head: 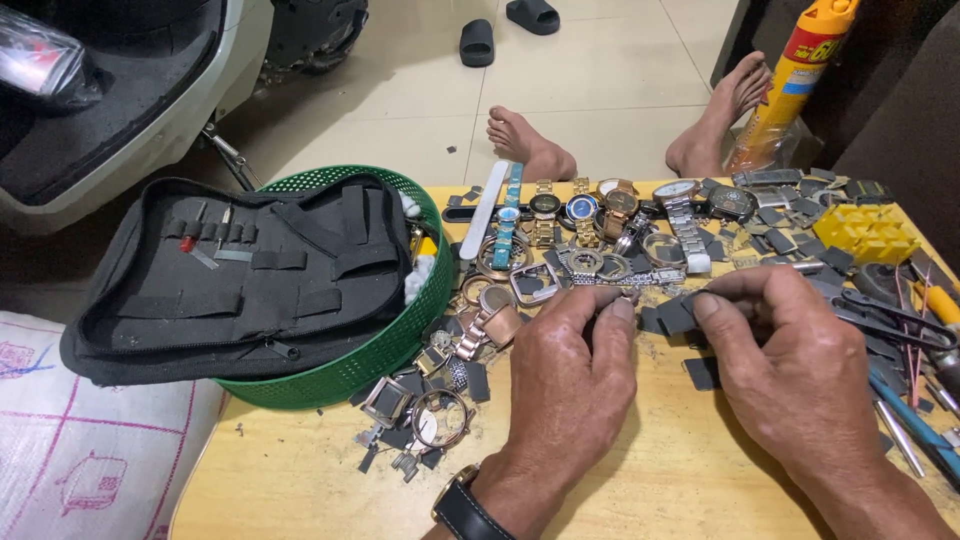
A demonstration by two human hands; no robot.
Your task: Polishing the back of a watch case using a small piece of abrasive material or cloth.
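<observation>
Resting knuckles-up, left hand (pixel 565 375) and right hand (pixel 795 365) pinch watch links (pixel 668 312).

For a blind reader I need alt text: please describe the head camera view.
Two bare hands, left hand and right hand, pinch a small dark strap piece over a wooden table strewn with wristwatches. A black tool case lies across a green basket.
</observation>
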